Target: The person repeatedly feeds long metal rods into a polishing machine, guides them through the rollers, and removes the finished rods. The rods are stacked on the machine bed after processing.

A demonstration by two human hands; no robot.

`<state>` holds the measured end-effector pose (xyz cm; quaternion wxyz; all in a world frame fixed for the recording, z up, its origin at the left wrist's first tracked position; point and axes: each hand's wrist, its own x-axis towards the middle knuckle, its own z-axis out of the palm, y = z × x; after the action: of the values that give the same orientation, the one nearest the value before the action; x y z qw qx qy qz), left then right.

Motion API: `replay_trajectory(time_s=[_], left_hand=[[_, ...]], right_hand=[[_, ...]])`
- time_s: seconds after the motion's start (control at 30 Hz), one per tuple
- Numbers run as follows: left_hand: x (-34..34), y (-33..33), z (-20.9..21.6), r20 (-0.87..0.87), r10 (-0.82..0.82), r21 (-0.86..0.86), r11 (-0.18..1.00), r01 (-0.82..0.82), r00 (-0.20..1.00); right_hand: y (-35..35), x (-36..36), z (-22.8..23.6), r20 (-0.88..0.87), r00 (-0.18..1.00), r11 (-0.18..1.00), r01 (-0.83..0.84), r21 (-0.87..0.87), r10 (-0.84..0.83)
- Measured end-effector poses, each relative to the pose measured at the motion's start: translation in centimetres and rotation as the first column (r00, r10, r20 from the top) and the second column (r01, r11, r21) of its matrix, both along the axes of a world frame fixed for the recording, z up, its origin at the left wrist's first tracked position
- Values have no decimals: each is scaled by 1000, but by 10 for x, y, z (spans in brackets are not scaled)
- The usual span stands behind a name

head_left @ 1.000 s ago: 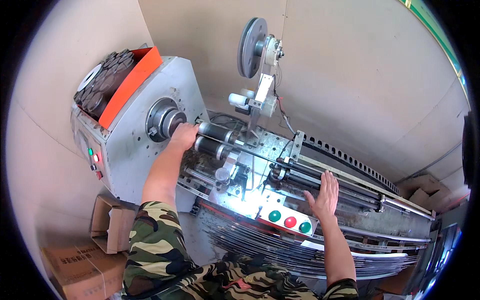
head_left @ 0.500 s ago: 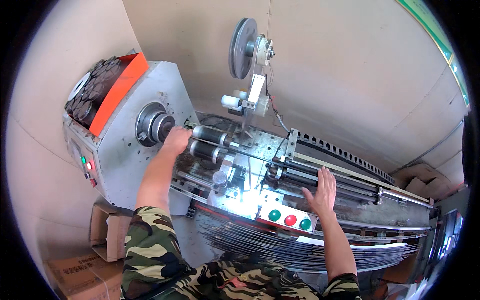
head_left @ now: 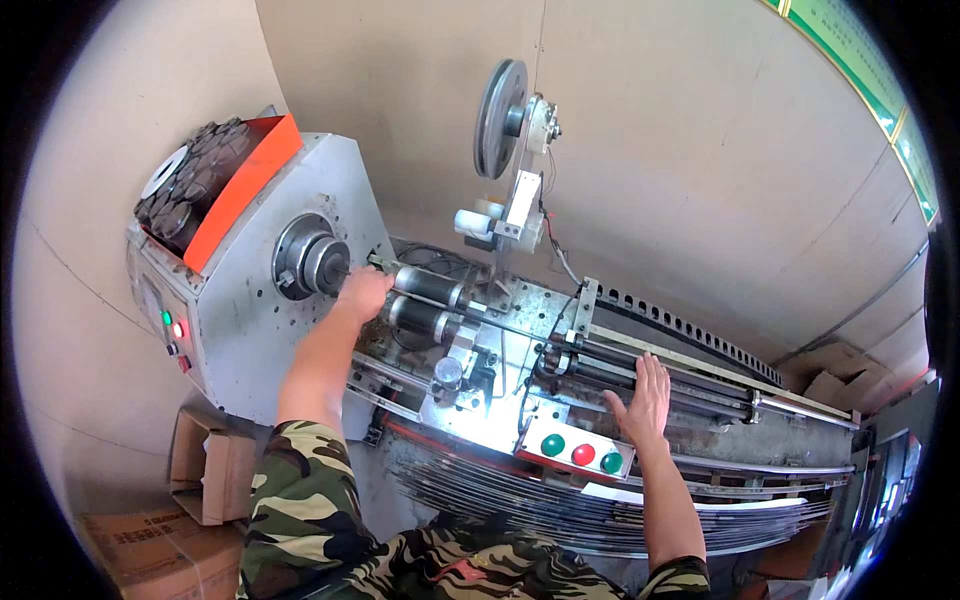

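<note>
My left hand grips the thin rod beside the round chuck; my right hand rests open, fingers spread, on the machine rails behind the button box.

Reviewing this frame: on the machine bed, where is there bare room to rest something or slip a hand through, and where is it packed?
Bare room: the bright plate between the rollers and the button panel, and the bed rails beyond the right hand. Crowded: around the left hand at the chuck, and the stacked metal strips below the panel.
</note>
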<state>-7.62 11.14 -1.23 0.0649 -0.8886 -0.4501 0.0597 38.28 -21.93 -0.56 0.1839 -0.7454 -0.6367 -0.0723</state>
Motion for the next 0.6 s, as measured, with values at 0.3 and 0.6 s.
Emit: replay_trajectory(time_s=[0.3,0.6], left_hand=[[11,-5,1,-58,-9,-11,1000,9,998],[26,-15,8,-78,-26,-35,999,23,997]], right_hand=[[-4,-5,-2,-10,1000,1000,24,14,-24],[-11,14,-7,-14,1000,998,25,57,-24]])
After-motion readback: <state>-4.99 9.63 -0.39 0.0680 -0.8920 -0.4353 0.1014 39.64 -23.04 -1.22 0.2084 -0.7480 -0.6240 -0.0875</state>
